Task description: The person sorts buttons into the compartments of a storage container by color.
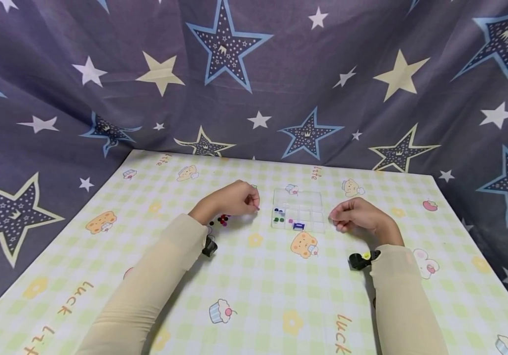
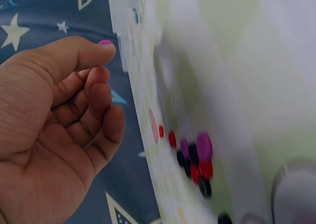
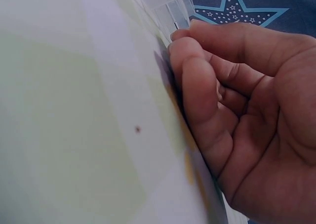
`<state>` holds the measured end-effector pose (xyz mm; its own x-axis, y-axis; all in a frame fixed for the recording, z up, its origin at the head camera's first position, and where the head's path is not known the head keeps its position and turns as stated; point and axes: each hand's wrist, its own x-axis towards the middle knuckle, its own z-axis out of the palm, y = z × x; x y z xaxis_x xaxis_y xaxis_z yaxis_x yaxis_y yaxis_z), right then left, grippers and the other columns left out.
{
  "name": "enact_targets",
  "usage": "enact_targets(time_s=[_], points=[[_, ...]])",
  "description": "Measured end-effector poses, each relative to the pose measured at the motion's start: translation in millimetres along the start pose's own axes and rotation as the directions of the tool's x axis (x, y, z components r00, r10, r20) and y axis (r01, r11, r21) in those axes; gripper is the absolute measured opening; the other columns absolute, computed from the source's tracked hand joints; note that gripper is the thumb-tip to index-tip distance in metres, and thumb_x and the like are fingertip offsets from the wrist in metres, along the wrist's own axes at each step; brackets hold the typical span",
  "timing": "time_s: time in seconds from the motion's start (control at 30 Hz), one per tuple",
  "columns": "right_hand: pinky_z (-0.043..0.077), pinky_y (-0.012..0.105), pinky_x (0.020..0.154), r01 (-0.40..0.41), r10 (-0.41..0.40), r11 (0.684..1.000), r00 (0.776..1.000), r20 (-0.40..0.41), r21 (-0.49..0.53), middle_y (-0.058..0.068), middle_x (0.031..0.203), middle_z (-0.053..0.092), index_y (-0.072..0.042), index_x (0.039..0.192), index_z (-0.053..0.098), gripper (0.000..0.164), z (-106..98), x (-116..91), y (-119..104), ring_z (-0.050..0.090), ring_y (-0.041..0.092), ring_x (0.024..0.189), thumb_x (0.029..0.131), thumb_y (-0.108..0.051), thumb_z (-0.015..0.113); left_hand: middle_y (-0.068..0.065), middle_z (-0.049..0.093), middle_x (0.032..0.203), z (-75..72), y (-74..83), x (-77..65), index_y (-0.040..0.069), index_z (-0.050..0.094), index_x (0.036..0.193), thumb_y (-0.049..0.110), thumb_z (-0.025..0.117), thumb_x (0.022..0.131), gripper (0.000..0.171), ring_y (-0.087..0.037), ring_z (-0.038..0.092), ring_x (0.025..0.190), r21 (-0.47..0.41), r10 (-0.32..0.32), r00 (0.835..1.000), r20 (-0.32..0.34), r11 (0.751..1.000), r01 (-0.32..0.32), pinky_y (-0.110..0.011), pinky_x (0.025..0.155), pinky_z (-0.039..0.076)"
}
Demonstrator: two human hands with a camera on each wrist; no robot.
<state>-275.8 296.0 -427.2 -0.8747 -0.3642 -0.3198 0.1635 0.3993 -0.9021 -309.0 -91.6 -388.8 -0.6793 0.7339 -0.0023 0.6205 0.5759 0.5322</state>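
My left hand pinches a small magenta disc between thumb and forefinger, above the table left of a clear plastic compartment box. The other left fingers are curled toward the palm. The box lies with its lid laid back away from me; small blue discs, green discs and a pink disc sit in separate compartments. My right hand rests low by the right side of the box, fingers loosely curled and fingertips near its edge, with nothing seen between them.
A loose pile of small black, red and magenta discs lies on the checked tablecloth, beside my left wrist. A dark blue piece shows at the box's front edge. A starry curtain hangs behind the table.
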Motion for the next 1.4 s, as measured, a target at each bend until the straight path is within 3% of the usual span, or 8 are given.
enact_targets(time_s=[0.3, 0.6, 0.9, 1.13, 1.4], points=[[0.058, 0.029, 0.066, -0.001, 0.001, 1.0, 1.0, -0.003, 0.001, 0.012, 0.084, 0.071, 0.013, 0.11, 0.067, 0.023, 1, 1, 0, 0.066, 0.014, 0.067, 0.102, -0.007, 0.06, 0.003, 0.062, 0.074, 10.9, 17.2, 17.6, 0.012, 0.068, 0.083, 0.004, 0.069, 0.088, 0.01, -0.011, 0.051, 0.068, 0.027, 0.042, 0.999, 0.004, 0.999, -0.043, -0.027, 0.071, 0.045], [0.058, 0.03, 0.066, -0.002, 0.002, 1.0, 1.0, 0.001, -0.008, 0.012, 0.085, 0.071, 0.013, 0.11, 0.067, 0.022, 3, 1, -1, 0.066, 0.014, 0.068, 0.102, -0.007, 0.059, 0.006, 0.062, 0.073, 21.5, 30.2, 28.4, 0.018, 0.068, 0.082, 0.01, 0.071, 0.09, 0.011, -0.01, 0.053, 0.069, 0.052, 0.028, 1.0, -0.007, 0.998, -0.028, -0.03, 0.075, 0.041], [0.059, 0.03, 0.066, 0.002, -0.002, 1.0, 1.0, 0.002, -0.014, 0.012, 0.084, 0.071, 0.013, 0.109, 0.068, 0.023, 2, -1, -2, 0.067, 0.014, 0.068, 0.102, -0.007, 0.06, 0.003, 0.061, 0.074, 32.7, 41.8, 42.6, 0.012, 0.067, 0.082, 0.006, 0.071, 0.091, 0.012, -0.008, 0.051, 0.067, 0.012, 0.104, 0.995, 0.003, 0.994, -0.104, -0.022, 0.069, 0.043], [0.058, 0.03, 0.066, -0.003, 0.003, 1.0, 1.0, -0.001, -0.012, 0.012, 0.085, 0.071, 0.013, 0.11, 0.068, 0.023, 1, 0, -2, 0.066, 0.014, 0.067, 0.102, -0.008, 0.061, 0.002, 0.061, 0.074, 33.5, 49.9, 45.0, 0.011, 0.069, 0.082, 0.003, 0.071, 0.09, 0.012, -0.009, 0.051, 0.067, 0.023, 0.12, 0.993, -0.004, 0.993, -0.12, -0.022, 0.069, 0.043], [0.058, 0.03, 0.066, -0.009, 0.009, 1.0, 1.0, 0.0, -0.01, 0.012, 0.084, 0.07, 0.013, 0.11, 0.068, 0.023, 1, -2, -3, 0.066, 0.014, 0.067, 0.102, -0.008, 0.06, 0.003, 0.062, 0.075, 33.3, 44.0, 41.7, 0.013, 0.069, 0.082, 0.006, 0.071, 0.092, 0.012, -0.008, 0.052, 0.067, 0.048, 0.082, 0.996, -0.023, 0.996, -0.081, -0.023, 0.07, 0.044]])
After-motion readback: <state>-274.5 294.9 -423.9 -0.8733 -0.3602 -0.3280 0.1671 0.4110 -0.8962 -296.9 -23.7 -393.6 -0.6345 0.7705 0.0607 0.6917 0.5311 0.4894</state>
